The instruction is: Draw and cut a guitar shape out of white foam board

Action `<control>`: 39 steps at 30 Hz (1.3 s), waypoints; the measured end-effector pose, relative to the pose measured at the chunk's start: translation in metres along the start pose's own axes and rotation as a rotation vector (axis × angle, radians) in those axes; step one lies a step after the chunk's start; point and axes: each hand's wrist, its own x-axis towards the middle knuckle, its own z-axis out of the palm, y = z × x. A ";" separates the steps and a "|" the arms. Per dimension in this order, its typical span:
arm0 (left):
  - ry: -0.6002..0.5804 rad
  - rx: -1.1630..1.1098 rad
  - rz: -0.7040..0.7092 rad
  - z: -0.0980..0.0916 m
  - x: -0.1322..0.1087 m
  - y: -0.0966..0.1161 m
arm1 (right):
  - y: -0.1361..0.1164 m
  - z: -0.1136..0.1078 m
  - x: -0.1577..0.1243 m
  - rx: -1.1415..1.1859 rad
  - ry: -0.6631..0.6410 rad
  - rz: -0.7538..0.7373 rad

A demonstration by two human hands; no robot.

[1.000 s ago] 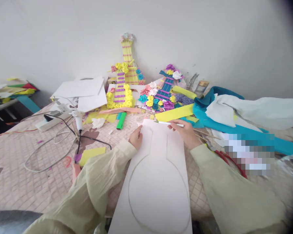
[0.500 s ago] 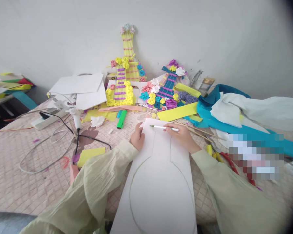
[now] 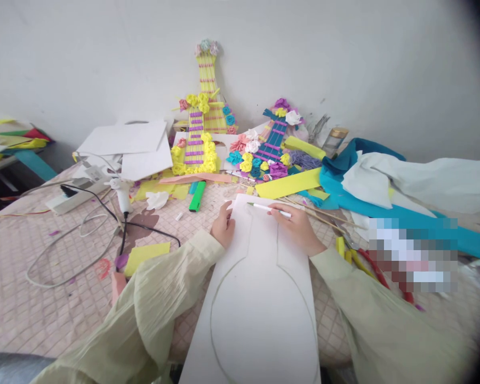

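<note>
A long white board [image 3: 264,314] lies in front of me, its near end at the bottom of the view. Drawn on it in thin pencil-like lines are a large round shape and a narrow neck above. My right hand [image 3: 298,228] holds a white pen [image 3: 270,209] near the board's far end, with the green tip at the upper left of the neck. At the board's upper left edge rests my left hand [image 3: 224,226], fingers curled against the edge.
Decorated paper guitars [image 3: 195,140] lean at the wall. A glue gun [image 3: 122,196] with cables stands left, near a green box cutter [image 3: 197,196]. Right lie blue paper [image 3: 408,214], white tissue [image 3: 424,176] and red-handled pliers [image 3: 374,266].
The pen tip has moved slightly along the top of the neck, and a short curved line now shows there. The whole view has shifted a little. My left hand stays at the edge.
</note>
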 end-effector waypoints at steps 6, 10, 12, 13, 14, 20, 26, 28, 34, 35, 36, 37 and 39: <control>-0.002 0.036 -0.015 0.001 0.000 0.003 | -0.001 -0.002 -0.002 -0.066 0.044 -0.008; -0.001 0.036 -0.016 0.002 0.000 0.004 | -0.003 -0.007 -0.006 -0.106 0.149 -0.001; -0.001 0.029 -0.015 0.001 0.000 0.004 | -0.003 -0.006 -0.007 -0.091 0.171 -0.005; -0.002 0.026 -0.014 0.001 0.000 0.004 | -0.002 -0.005 -0.007 -0.081 0.169 -0.007; -0.002 0.023 -0.014 0.001 0.000 0.004 | -0.002 -0.004 -0.007 -0.075 0.160 -0.007; 0.008 0.016 -0.017 0.001 0.000 0.003 | 0.001 -0.001 -0.007 -0.103 0.120 0.006; 0.024 0.014 -0.002 0.001 0.000 0.002 | 0.000 -0.008 -0.013 -0.121 0.207 0.036; 0.015 0.004 -0.001 0.001 0.001 0.001 | -0.001 -0.010 -0.015 -0.115 0.238 0.049; 0.016 0.026 -0.011 0.001 0.001 0.000 | -0.004 -0.007 -0.016 -0.107 0.230 0.027; 0.015 0.027 -0.008 0.001 0.001 0.000 | -0.003 -0.005 -0.016 -0.107 0.221 0.028; 0.015 0.024 -0.005 0.001 0.001 0.000 | -0.002 -0.003 -0.015 -0.105 0.211 0.034; 0.014 0.019 -0.002 0.001 0.001 0.000 | 0.000 -0.002 -0.015 -0.105 0.199 0.040; 0.011 0.010 0.002 0.000 0.001 0.000 | 0.002 0.000 -0.015 -0.108 0.178 0.044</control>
